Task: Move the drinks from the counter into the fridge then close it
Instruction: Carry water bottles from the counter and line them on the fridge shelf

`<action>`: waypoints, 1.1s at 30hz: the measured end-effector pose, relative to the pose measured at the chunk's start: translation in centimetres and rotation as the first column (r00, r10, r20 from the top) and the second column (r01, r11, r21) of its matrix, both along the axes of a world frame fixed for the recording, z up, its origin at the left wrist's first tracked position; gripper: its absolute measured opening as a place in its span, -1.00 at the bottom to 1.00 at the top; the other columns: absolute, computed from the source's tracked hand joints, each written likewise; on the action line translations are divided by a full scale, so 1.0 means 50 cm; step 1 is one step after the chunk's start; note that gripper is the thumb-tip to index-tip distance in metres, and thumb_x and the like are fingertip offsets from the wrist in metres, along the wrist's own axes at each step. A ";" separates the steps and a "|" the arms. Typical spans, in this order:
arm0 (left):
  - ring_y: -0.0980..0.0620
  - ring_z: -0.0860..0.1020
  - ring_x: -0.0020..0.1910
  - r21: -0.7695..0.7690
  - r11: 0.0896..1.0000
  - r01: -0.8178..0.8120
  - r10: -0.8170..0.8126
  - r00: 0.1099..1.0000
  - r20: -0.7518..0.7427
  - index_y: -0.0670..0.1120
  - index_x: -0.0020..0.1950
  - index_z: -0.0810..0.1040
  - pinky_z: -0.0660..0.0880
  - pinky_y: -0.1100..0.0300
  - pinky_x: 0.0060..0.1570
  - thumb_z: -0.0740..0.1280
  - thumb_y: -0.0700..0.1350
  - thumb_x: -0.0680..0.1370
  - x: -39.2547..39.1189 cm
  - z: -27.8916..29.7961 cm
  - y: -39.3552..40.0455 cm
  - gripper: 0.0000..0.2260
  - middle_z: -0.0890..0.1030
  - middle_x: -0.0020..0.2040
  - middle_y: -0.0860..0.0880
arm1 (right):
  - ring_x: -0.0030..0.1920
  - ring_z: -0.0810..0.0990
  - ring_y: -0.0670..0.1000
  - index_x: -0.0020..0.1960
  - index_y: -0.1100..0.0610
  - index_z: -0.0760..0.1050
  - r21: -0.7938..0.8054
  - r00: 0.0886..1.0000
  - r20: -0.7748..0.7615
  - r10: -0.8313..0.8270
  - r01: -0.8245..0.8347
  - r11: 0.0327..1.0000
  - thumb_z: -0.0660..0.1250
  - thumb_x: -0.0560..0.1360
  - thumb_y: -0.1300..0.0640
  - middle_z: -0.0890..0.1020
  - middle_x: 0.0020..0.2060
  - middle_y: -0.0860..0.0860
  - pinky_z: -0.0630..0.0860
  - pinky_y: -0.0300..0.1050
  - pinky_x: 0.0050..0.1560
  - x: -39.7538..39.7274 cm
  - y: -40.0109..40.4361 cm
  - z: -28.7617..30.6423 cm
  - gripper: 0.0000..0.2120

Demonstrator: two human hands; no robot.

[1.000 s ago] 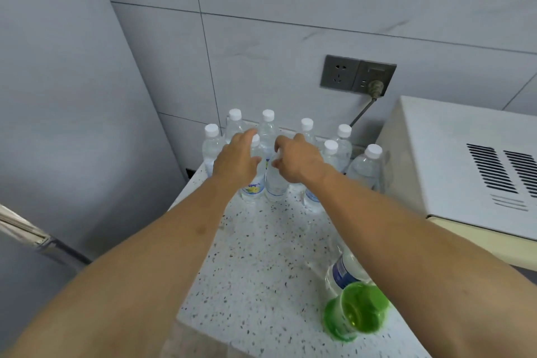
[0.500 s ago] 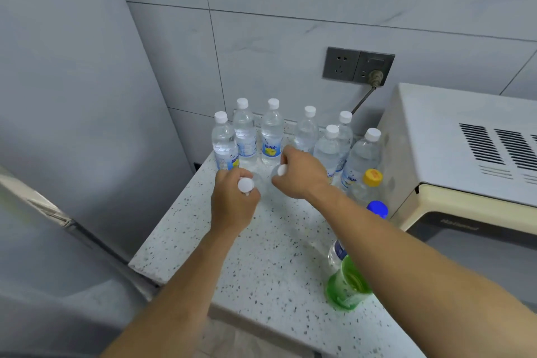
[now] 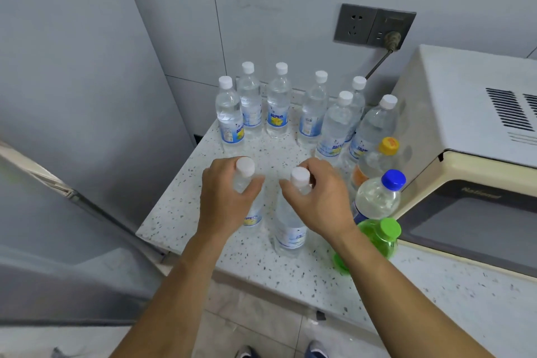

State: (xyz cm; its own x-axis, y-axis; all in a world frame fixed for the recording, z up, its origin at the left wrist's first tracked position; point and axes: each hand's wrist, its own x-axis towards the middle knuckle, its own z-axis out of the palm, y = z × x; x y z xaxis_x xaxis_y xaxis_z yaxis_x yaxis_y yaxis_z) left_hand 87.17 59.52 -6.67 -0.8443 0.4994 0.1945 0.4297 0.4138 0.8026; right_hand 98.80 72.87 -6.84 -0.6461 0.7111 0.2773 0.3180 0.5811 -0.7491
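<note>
Drinks: we see two white-capped water bottles held near the front of the speckled counter (image 3: pixel 186 206), with seven more standing in loose rows at the back by the tiled wall (image 3: pixel 290 9).
Left hand: our left hand (image 3: pixel 223 200) curls round the neck of the left water bottle (image 3: pixel 250 212), thumb on its right side; the palm hides most of the bottle, so only the cap and a strip of label show.
Right hand: our right hand (image 3: pixel 322 200) pinches the neck of the right water bottle (image 3: pixel 290 229) just under its cap; the body below is in plain view.
Lifted or standing: we cannot tell whether either held bottle is off the counter.
Hidden by the right forearm: the green bottle (image 3: pixel 380 237) is partly covered, its base poking out below the wrist.
Beside it: a blue-capped bottle (image 3: pixel 377 197) and an orange-capped bottle (image 3: pixel 377 160) stand against the microwave (image 3: pixel 465 113), overlapping each other.
Labels: print on the bottles is too small for us to read.
Fridge: the grey fridge (image 3: pixel 72 81) fills the left side, cut off by the edge; its inside is out of sight.
Wall: a plug sits in the socket (image 3: pixel 374 25) above the microwave.
Floor: our shoe tips are cut off at the bottom.
</note>
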 end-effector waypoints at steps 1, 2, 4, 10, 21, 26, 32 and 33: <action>0.13 0.42 0.09 0.026 1.000 0.009 -0.011 0.997 0.076 0.07 0.18 0.51 0.40 0.18 0.04 0.50 0.07 0.42 0.003 -0.018 -0.004 -0.62 0.50 0.07 0.15 | -0.22 0.43 0.02 -0.17 0.08 0.42 -0.008 0.999 -0.039 -0.006 0.005 1.000 0.52 0.39 -0.01 0.49 -0.27 -0.01 0.34 -0.13 -0.22 0.007 -0.010 -0.013 -0.71; 0.18 0.43 0.09 0.050 0.999 0.018 -0.026 0.988 0.153 0.13 0.19 0.46 0.40 0.20 0.04 0.51 0.11 0.40 0.007 -0.037 -0.008 -0.57 0.50 0.08 0.19 | -0.18 0.44 0.00 -0.12 0.07 0.43 -0.049 0.997 -0.075 -0.008 0.004 0.999 0.52 0.39 -0.02 0.50 -0.23 -0.02 0.36 -0.16 -0.16 0.014 -0.021 -0.024 -0.70; 0.27 0.43 0.09 0.071 0.997 0.025 -0.042 0.968 0.246 0.23 0.24 0.35 0.39 0.26 0.01 0.52 0.20 0.33 0.015 -0.070 -0.015 -0.43 0.49 0.12 0.31 | -0.09 0.50 -0.10 0.01 -0.07 0.39 -0.161 0.993 -0.112 -0.024 0.006 0.987 0.51 0.36 -0.14 0.52 -0.13 -0.12 0.40 -0.29 -0.08 0.026 -0.044 -0.046 -0.62; 0.29 0.52 0.04 0.061 0.998 -0.017 -0.008 0.927 0.376 0.38 0.21 0.29 0.42 0.36 -0.12 0.54 0.29 0.18 0.007 -0.150 -0.021 -0.32 0.50 0.07 0.38 | 0.06 0.53 -0.24 0.20 -0.16 0.32 -0.431 0.983 -0.116 -0.142 0.079 0.899 0.54 0.17 -0.30 0.54 0.02 -0.25 0.43 -0.47 -0.04 0.046 -0.073 -0.109 -0.29; 0.30 0.53 0.05 0.100 0.995 -0.011 -0.041 0.861 0.507 0.28 0.25 0.39 0.46 0.33 -0.10 0.56 0.15 0.28 0.020 -0.216 -0.042 -0.40 0.55 0.11 0.28 | 0.06 0.62 -0.11 0.28 -0.03 0.36 -0.572 0.967 -0.039 -0.252 0.185 0.799 0.61 0.31 0.00 0.61 0.07 -0.08 0.58 -0.17 0.06 0.075 -0.102 -0.185 -0.35; 0.42 0.56 -0.06 0.129 0.991 -0.025 -0.047 0.851 0.523 0.30 0.07 0.50 0.47 0.51 -0.28 0.54 0.12 0.32 0.070 -0.198 -0.102 -0.61 0.61 -0.02 0.36 | -0.01 0.65 0.09 0.18 0.14 0.44 -0.621 0.988 -0.049 -0.145 0.083 0.779 0.58 0.34 0.14 0.63 -0.02 0.12 0.64 0.05 0.01 0.116 -0.124 -0.185 -0.50; -0.10 0.69 0.00 0.286 0.934 -0.214 -0.107 0.596 0.796 0.10 0.04 0.68 0.63 0.05 -0.14 0.53 0.17 0.31 0.187 -0.192 -0.219 -0.65 0.72 0.03 -0.08 | -0.01 0.69 0.10 0.26 0.01 0.44 -0.898 0.995 -0.086 -0.051 -0.055 0.437 0.51 0.22 0.00 0.67 0.04 0.13 0.66 0.02 -0.06 0.223 -0.171 -0.205 -0.36; -0.16 0.69 -0.01 0.286 0.928 -0.238 -0.123 0.530 0.839 0.07 0.06 0.68 0.63 -0.02 -0.13 0.53 0.19 0.26 0.210 -0.192 -0.241 -0.58 0.71 0.03 -0.15 | -0.05 0.70 0.10 0.27 0.03 0.45 -0.931 0.993 -0.114 -0.036 -0.094 0.352 0.51 0.22 0.03 0.69 0.01 0.13 0.64 0.00 -0.11 0.244 -0.174 -0.209 -0.37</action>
State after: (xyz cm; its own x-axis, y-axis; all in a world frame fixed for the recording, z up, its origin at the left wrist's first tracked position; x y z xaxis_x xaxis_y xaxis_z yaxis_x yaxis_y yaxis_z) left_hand 97.67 47.45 -16.25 -0.7246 0.4988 -0.4756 -0.5241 0.0493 0.8502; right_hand 110.98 64.18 -17.30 -0.6879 0.5328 -0.4928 0.2057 -0.5081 -0.8364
